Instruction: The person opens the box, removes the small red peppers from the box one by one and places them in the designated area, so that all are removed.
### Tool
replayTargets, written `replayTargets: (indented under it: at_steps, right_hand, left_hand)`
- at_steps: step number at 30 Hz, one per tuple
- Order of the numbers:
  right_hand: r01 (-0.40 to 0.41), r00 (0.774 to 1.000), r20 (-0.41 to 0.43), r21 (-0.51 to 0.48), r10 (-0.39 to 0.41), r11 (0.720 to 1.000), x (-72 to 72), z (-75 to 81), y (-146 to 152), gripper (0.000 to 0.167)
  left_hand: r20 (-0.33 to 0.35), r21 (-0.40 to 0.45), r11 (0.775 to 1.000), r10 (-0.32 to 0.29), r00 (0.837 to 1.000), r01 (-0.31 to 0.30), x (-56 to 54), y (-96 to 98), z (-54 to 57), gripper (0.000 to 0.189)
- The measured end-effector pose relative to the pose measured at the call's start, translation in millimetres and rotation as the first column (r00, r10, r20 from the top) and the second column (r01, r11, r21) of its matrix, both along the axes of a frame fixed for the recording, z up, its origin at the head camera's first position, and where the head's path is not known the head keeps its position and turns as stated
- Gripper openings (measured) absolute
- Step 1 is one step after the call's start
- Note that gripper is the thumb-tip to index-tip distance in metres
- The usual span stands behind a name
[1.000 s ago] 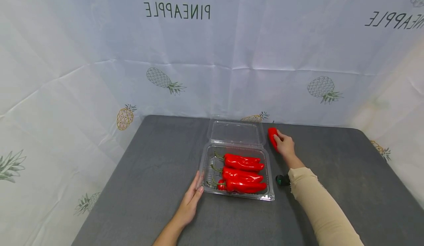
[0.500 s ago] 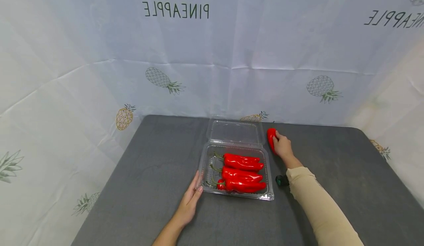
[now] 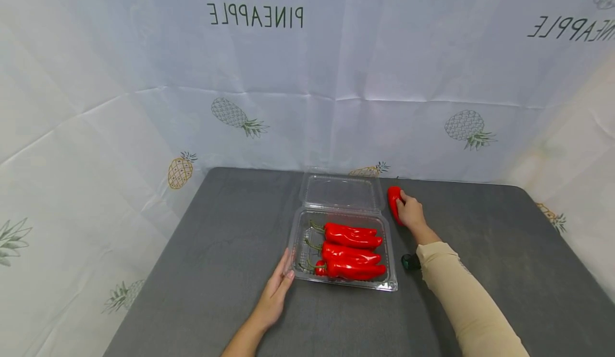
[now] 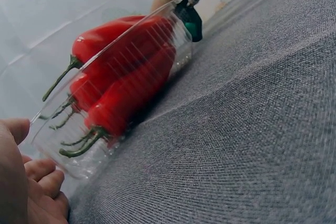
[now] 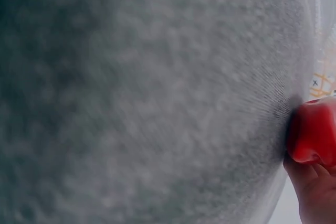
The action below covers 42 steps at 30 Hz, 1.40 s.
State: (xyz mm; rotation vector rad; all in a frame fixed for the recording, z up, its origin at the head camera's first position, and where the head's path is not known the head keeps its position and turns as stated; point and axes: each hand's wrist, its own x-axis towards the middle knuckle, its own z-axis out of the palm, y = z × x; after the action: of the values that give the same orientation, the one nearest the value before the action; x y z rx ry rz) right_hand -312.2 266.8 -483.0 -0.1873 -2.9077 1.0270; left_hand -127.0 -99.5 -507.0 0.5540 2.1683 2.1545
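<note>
At lower centre of the frame, gripping the lower-left corner of the clear container with the left hand; likely thin, light, flexible plastic, best held by the rim. At centre, inside it, glossy red peppers side by side, probably slick and easily bruised. Right of centre, gripping another red pepper in the right hand; likely light, smooth, best taken round the middle, perhaps touching the counter, though blurred from the right wrist
</note>
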Motion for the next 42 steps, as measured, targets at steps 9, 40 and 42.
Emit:
replayTargets:
  at_steps: [9, 40, 42]
  right_hand:
    - [-0.011, 0.996, 0.093, -0.040, 0.015, 0.999, 11.0, 29.0, -5.3, 0.053]
    - [-0.471, 0.882, -0.006, 0.016, 0.471, 0.882, 58.1, 85.4, -57.2, 0.053]
    - [-0.508, 0.861, -0.012, 0.001, 0.508, 0.861, 62.4, 86.0, -61.8, 0.053]
  left_hand:
    - [0.027, -0.014, 1.000, -0.003, 1.000, 0.003, 0.8, -0.2, 0.7, 0.056]
    - [-0.046, 0.010, 1.000, -0.006, 0.999, 0.006, 0.8, -0.8, -0.9, 0.053]
    - [-0.045, 0.008, 1.000, -0.005, 0.999, 0.005, 0.7, -0.3, -0.5, 0.053]
